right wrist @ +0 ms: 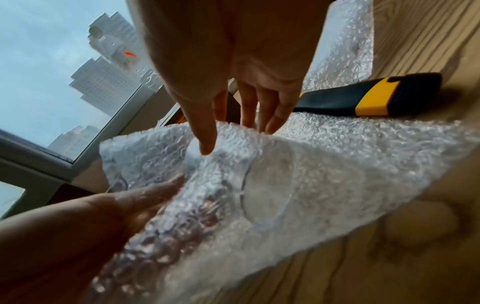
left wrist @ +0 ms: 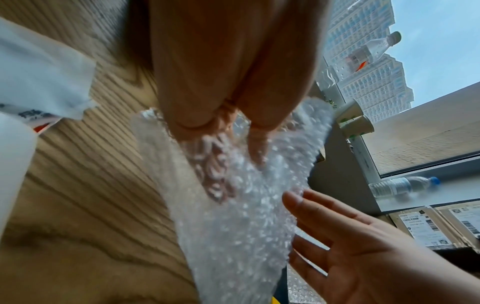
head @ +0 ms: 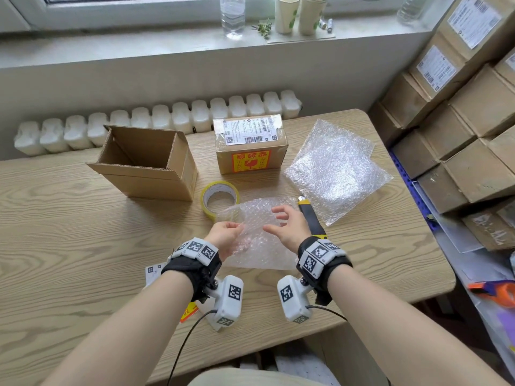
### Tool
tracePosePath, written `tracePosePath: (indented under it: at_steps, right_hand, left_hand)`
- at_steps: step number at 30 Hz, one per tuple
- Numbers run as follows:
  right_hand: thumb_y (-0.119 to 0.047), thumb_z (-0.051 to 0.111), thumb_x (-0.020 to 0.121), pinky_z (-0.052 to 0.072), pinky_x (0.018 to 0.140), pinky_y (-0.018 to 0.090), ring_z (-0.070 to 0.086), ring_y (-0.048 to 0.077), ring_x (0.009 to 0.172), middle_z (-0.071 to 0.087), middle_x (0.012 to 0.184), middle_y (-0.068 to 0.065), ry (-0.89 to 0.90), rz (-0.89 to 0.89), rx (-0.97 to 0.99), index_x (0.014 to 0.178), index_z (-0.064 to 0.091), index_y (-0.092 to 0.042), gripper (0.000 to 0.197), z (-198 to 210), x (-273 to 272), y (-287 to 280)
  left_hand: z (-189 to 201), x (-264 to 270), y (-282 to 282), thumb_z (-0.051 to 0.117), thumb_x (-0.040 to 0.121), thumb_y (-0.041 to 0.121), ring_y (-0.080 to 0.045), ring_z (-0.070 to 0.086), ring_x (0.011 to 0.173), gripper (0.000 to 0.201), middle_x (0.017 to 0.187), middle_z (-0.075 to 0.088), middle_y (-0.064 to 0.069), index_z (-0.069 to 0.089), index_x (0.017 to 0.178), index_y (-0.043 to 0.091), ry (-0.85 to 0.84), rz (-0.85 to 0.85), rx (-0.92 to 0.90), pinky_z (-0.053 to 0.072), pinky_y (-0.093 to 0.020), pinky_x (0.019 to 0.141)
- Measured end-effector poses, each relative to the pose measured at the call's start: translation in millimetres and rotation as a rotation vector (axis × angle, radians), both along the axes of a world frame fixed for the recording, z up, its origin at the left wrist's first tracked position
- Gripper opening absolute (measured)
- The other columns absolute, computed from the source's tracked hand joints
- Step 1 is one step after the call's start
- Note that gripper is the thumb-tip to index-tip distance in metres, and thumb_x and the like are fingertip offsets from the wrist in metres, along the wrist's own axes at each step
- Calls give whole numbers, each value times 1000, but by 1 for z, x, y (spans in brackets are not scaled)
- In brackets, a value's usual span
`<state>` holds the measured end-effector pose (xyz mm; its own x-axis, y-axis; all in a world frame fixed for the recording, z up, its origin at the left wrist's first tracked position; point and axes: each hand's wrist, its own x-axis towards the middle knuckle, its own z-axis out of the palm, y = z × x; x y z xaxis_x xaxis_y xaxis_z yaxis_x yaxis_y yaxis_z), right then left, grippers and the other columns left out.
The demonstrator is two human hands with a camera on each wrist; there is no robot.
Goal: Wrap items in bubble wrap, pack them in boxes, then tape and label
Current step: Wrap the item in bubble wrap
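From the head view, we see the left hand (head: 225, 237) pinching the near-left edge of a bubble wrap sheet (head: 259, 218) and lifting it off the wooden table (head: 83, 232), while the right hand (head: 288, 225) hovers just beside it with fingers spread and holding nothing. The sheet lies in front of us, just before the yellow tape roll (head: 219, 196) and beside the yellow-and-black utility knife (head: 310, 215). An open cardboard box (head: 147, 162) stands to the far left, a sealed labelled box (head: 250, 144) sits in the middle, and spare bubble wrap sheets (head: 334, 171) are on the right. We judge that there is open room to the near left for folding, while the knife crowds the right side.

From the left wrist view, the fingers (left wrist: 257, 148) curl onto the wrap, some showing through it. The right palm is open close by.

From the right wrist view, a round clear item (right wrist: 267, 195), perhaps a glass, shows faintly under the wrap. We cannot tell for certain what it is. We would treat it as fragile. The wrap looks light, floppy and a little slippery, so it is best taken by its free edges and folded over snugly.
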<state>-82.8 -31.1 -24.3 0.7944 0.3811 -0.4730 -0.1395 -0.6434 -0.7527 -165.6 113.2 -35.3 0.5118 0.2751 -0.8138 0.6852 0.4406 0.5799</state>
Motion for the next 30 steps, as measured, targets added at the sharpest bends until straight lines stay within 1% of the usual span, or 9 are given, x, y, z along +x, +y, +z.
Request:
tracePosePath:
  at_steps: [3, 7, 11, 13, 16, 20, 22, 25, 30]
  right_hand:
    - [-17, 76, 77, 48, 94, 32, 58, 14, 101, 62, 111, 2, -71, 7, -22, 97, 61, -22, 26, -5, 0, -3]
    - [-16, 72, 82, 48, 84, 26, 62, 15, 94, 65, 108, 0, -126, 9, -70, 92, 62, -20, 15, -4, 0, -6]
    - [-16, 69, 83, 49, 86, 28, 64, 17, 95, 66, 107, 2, -128, 13, -85, 96, 65, -15, 13, -6, -1, -5]
    - [-16, 69, 84, 49, 87, 30, 64, 18, 95, 66, 106, 3, -125, 18, -85, 94, 65, -15, 11, -7, -1, -3]
    - [-18, 68, 85, 50, 88, 33, 63, 18, 97, 68, 101, 4, -121, 19, -85, 87, 63, -19, 5, -7, -1, -3]
    - [-16, 66, 87, 50, 89, 32, 62, 18, 99, 67, 101, 4, -103, 30, -79, 90, 66, -18, 3, -4, -1, -5]
    - [-14, 65, 87, 48, 92, 31, 60, 17, 103, 65, 107, 4, -87, 53, -96, 99, 65, -15, 13, -1, -1, -8]
    - [-14, 65, 86, 45, 93, 27, 57, 15, 106, 62, 113, 3, -103, 89, -127, 108, 63, -13, 23, 3, -4, -18]
    - [-19, 71, 82, 46, 94, 30, 58, 14, 105, 61, 112, 1, -134, 133, -146, 109, 63, -13, 29, 2, -16, -31]
  left_hand:
    - [-5, -1, -7, 60, 92, 19, -17, 63, 63, 28, 100, 62, -15, 53, 111, 0, -16, 34, -30, 50, -22, 47]
    - [-10, -6, -12, 58, 93, 19, -25, 56, 102, 35, 117, 52, -10, 50, 120, -2, -55, 104, -122, 56, -40, 76]
    - [-5, -12, -14, 54, 94, 6, -21, 53, 87, 16, 99, 51, -7, 51, 108, 2, -75, 145, -126, 51, -47, 88]
    - [-3, -14, -11, 56, 92, 7, -22, 55, 82, 13, 94, 57, -8, 57, 104, 2, -60, 132, 20, 52, -46, 87]
    - [4, -22, -3, 61, 87, 13, -20, 57, 79, 10, 87, 62, 0, 59, 97, 11, -36, -29, 585, 50, -35, 74]
    - [6, -35, 12, 70, 82, 21, -22, 45, 106, 52, 116, 46, -6, 45, 128, 17, 5, -295, 1135, 41, -33, 89]
    - [6, -35, 16, 67, 85, 25, -23, 37, 114, 51, 122, 43, -6, 48, 132, 24, 15, -414, 1181, 38, -33, 92]
    - [6, -30, 22, 57, 92, 29, -24, 36, 114, 22, 119, 52, -4, 67, 110, 21, -35, -491, 1212, 33, -32, 94]
    - [21, -20, 27, 47, 97, 25, -27, 55, 97, 19, 105, 63, -11, 56, 104, 10, -100, -431, 1029, 43, -35, 83]
